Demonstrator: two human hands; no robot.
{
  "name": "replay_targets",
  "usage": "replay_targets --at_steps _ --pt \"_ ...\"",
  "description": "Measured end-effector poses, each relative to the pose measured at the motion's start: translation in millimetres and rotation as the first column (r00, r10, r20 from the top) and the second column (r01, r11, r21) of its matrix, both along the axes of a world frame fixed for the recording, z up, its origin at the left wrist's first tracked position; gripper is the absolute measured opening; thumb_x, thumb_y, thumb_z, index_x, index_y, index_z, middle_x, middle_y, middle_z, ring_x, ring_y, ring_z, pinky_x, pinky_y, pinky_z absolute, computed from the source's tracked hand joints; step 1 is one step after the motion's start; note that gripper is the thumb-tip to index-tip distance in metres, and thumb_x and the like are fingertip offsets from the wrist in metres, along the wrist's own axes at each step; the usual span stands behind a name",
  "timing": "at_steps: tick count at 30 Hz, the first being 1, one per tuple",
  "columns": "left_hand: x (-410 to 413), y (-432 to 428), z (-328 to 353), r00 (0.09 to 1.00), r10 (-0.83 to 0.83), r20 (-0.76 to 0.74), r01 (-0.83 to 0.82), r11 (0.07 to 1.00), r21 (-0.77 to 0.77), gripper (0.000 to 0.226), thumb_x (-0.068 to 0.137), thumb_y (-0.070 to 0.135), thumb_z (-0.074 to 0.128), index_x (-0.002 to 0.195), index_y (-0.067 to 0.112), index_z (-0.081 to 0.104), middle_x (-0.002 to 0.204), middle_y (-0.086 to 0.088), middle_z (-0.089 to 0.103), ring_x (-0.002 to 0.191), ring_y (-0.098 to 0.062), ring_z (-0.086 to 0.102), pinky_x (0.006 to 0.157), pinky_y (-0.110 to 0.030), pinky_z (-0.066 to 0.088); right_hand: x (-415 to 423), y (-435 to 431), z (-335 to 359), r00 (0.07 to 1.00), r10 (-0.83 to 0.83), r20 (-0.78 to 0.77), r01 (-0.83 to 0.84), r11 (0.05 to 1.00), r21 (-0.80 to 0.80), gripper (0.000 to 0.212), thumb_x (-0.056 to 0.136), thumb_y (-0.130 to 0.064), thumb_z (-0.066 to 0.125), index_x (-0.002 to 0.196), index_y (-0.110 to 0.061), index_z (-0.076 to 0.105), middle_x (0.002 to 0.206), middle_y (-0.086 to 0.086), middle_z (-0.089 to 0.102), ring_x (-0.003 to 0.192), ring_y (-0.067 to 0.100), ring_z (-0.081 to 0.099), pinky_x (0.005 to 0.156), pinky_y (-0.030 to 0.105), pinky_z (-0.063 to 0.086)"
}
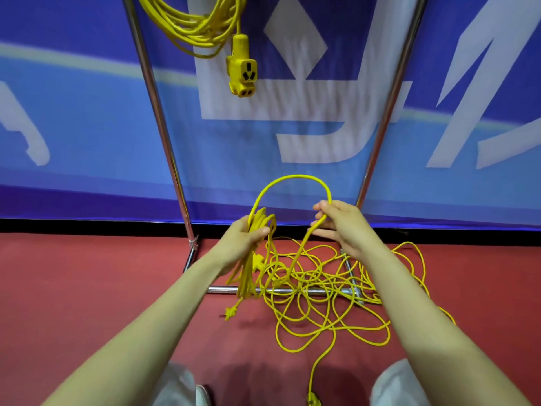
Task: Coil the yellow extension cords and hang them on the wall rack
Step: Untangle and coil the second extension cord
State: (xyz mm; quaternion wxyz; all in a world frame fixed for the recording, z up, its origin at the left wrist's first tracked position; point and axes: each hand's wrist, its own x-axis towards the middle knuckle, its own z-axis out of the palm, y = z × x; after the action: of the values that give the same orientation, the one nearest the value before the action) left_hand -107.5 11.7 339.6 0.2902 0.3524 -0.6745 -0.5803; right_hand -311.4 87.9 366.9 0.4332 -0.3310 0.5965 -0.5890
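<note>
The hung coil (199, 27) at the top is cut off by the frame edge, so what it hangs from cannot be seen; only its lower loops and a chunky yellow socket block (241, 71) dangling below them show. A plug (311, 399) at the bottom edge is also partly cropped, and a second small plug (229, 313) lies blurred on the floor (87, 288) under the left forearm. The banner (292, 127) behind the rack (158, 112) carries large white shapes on blue, too big and too cropped to read as words. The yellow cord (322, 288) looks thin, round and faintly ribbed; most of it sprawls in a loose tangle on the red, finely textured floor, draped over the rack's shiny chrome base bars between its two slanting poles. The left hand (246, 238) has its fingers curled around a bundle of gathered loops that hang down from its fist. The right hand (339, 227) pinches a single strand between thumb and fingertips, and from there the cord arches up and over in a smooth bow to the left hand. From the right hand another length drops into the tangle. Pale cloth on the person's knees and part of a white shoe (202, 394) show at the bottom, mostly cut off.
</note>
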Motion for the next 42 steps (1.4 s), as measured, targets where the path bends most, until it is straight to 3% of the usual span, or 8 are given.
replay_targets --at_steps 6,14,18,21,25,30,37,42 --pt "-13.1 18.1 -2.4 0.988 -0.083 -0.133 0.101 0.986 0.134 0.023 0.089 0.004 0.063 0.112 0.006 0.059 0.089 -0.008 0.057 0.067 -0.008 0.054 0.064 -0.019 0.046 11.7 -12.4 16.8 0.987 -0.021 0.160 0.034 0.996 -0.077 0.019 0.101 -0.017 0.044 0.091 -0.009 0.058 0.075 0.005 0.051 0.071 0.019 0.061 0.060 0.024 0.058" --pt "-36.8 19.6 -14.7 1.000 0.010 -0.022 -0.012 0.998 -0.058 0.026 0.087 0.004 0.066 0.113 0.006 0.062 0.068 0.012 0.057 0.051 0.007 0.050 0.056 -0.014 0.040 12.3 -19.2 -7.2 0.956 -0.039 0.291 0.069 0.993 -0.094 0.031 0.101 -0.030 0.042 0.096 -0.005 0.059 0.076 0.009 0.055 0.068 0.018 0.067 0.062 0.027 0.058" --pt "-34.1 5.6 -11.6 0.989 0.110 -0.102 -0.114 0.993 -0.033 0.017 0.089 0.001 0.062 0.094 0.018 0.063 0.075 0.006 0.062 0.064 -0.002 0.054 0.067 -0.022 0.045 12.9 -21.2 -21.2 1.000 -0.003 0.003 0.003 0.998 0.067 0.062 0.097 -0.057 0.025 0.106 -0.008 0.062 0.087 0.010 0.067 0.083 0.020 0.066 0.074 0.036 0.055" --pt "-28.9 -0.3 -8.4 0.982 0.165 -0.089 -0.172 0.982 -0.074 0.014 0.089 0.002 0.061 0.097 0.013 0.063 0.068 0.006 0.055 0.055 0.001 0.047 0.058 -0.019 0.040 27.5 -21.3 -41.4 0.970 0.098 -0.220 -0.055 0.979 0.196 0.032 0.102 -0.030 0.037 0.102 -0.009 0.061 0.088 0.010 0.063 0.081 0.021 0.061 0.071 0.031 0.050" --pt "-22.1 -2.9 -6.3 0.970 0.215 -0.116 -0.222 0.974 -0.048 0.015 0.091 0.002 0.059 0.104 0.006 0.063 0.059 0.012 0.053 0.049 0.000 0.043 0.054 -0.019 0.039 42.0 -23.1 -71.5 0.732 0.398 -0.553 -0.302 0.917 0.261 0.027 0.089 0.001 0.056 0.115 -0.005 0.061 0.098 0.003 0.061 0.094 0.014 0.057 0.075 0.016 0.045" --pt "-17.8 0.8 0.8 0.956 0.235 -0.176 -0.243 0.969 -0.030 0.011 0.091 0.002 0.059 0.092 0.013 0.058 0.046 0.017 0.050 0.044 0.001 0.038 0.049 -0.015 0.035 61.7 -25.0 -88.0 0.611 0.497 -0.616 -0.385 0.867 0.317 0.017 0.095 -0.018 0.055 0.105 -0.010 0.066 0.088 -0.004 0.064 0.081 0.008 0.056 0.071 0.019 0.039" --pt "-8.7 -11.5 -3.5 0.977 0.200 -0.075 -0.205 0.976 -0.074 0.009 0.093 0.006 0.059 0.101 0.010 0.062 0.048 0.015 0.048 0.046 0.002 0.042 0.052 -0.014 0.034 50.7 -24.4 -67.3 0.723 0.175 -0.669 -0.144 0.984 0.103 0.019 0.101 -0.017 0.039 0.102 -0.011 0.057 0.071 -0.004 0.058 0.066 0.016 0.055 0.059 0.017 0.039" --pt "-10.8 -10.8 -9.3 0.991 0.107 0.082 -0.101 0.992 -0.069 0.014 0.092 0.008 0.060 0.104 0.012 0.066 0.060 0.010 0.053 0.046 -0.001 0.041 0.053 -0.020 0.033 23.0 -20.3 -42.3 0.563 0.053 -0.825 -0.051 0.998 0.029 0.021 0.102 -0.024 0.038 0.117 -0.010 0.044 0.074 0.006 0.052 0.072 0.027 0.048 0.064 0.038 0.035"
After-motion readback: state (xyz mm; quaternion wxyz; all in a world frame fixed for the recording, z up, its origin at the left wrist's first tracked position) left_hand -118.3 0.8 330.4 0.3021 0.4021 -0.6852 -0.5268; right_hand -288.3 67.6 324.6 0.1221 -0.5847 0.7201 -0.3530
